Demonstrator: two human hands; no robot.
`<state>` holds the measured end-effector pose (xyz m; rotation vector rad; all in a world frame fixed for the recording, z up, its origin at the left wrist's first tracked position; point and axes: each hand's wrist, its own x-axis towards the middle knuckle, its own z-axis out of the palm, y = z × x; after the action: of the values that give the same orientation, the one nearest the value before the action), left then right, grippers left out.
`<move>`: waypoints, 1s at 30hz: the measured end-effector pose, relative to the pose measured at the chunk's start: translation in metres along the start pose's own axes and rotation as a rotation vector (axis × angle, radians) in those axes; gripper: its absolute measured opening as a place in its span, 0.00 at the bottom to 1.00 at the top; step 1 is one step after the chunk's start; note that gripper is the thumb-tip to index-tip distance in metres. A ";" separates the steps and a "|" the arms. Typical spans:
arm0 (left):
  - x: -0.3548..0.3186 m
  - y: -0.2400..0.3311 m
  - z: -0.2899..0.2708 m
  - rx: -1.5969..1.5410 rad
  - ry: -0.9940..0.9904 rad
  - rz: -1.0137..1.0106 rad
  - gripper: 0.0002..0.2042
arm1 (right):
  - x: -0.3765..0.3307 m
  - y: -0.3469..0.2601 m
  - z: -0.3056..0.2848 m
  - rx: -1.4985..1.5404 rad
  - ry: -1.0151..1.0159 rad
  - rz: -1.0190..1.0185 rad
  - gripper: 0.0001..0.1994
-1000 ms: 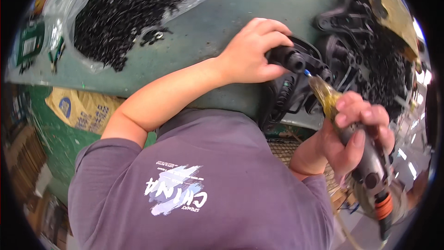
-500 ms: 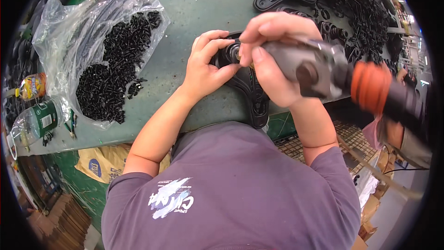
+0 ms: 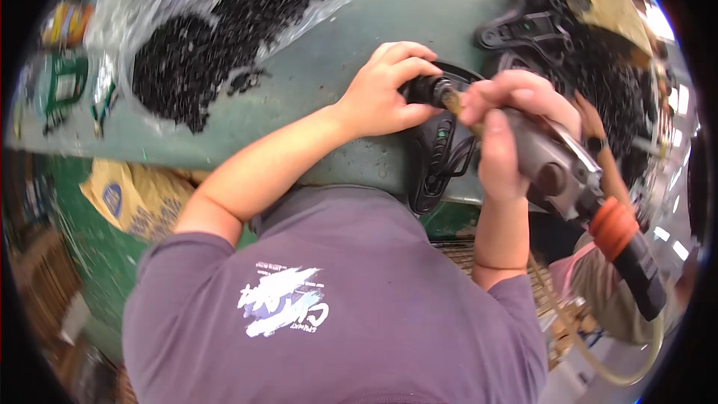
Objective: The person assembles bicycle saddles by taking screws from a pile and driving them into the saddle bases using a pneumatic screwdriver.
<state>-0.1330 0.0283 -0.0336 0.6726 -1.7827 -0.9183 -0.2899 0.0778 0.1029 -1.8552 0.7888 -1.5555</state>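
My left hand point(image 3: 378, 93) is closed around a black ribbed round fitting point(image 3: 423, 90), fingers above it and thumb below. The fitting sits at the wide end of a black plastic bracket point(image 3: 428, 183), whose narrow arm points toward me at the table's near edge. My right hand point(image 3: 508, 131) wraps round the front of a grey air screwdriver point(image 3: 555, 167) with an orange ring. The tool lies tilted, its brass-coloured nose point(image 3: 455, 102) against or just beside the fitting; I cannot tell whether they touch. Motion blurs the tip.
A clear plastic bag point(image 3: 318, 11) holds a heap of small black screws point(image 3: 179, 67). More black brackets point(image 3: 523, 30) and loose black parts lie at the far right. Another person's forearm point(image 3: 609, 168) shows there. An air hose point(image 3: 624, 380) loops down. A bottle point(image 3: 67, 82) stands left.
My view has shifted, so the table's things sit differently. The screwdriver's rear end has swung down toward me, and its nose and the fitting now show more plainly. Both hands keep their grip.
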 end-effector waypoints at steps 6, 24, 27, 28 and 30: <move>-0.005 -0.003 -0.001 -0.021 0.015 -0.025 0.24 | 0.027 0.003 -0.002 0.008 0.209 0.285 0.16; 0.010 0.013 -0.012 0.096 -0.053 0.093 0.29 | -0.019 -0.047 -0.045 0.153 0.133 -0.039 0.27; 0.015 0.018 -0.009 0.098 -0.122 0.072 0.29 | -0.027 -0.039 -0.046 0.187 0.211 -0.002 0.22; 0.016 0.019 -0.007 0.094 -0.129 0.059 0.30 | -0.026 -0.040 -0.046 0.172 0.215 0.037 0.21; 0.018 0.021 -0.007 0.084 -0.153 0.052 0.30 | -0.024 -0.035 -0.041 0.205 0.227 0.038 0.20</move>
<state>-0.1340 0.0239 -0.0056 0.6198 -1.9742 -0.8835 -0.3317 0.1163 0.1196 -1.5283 0.7281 -1.7723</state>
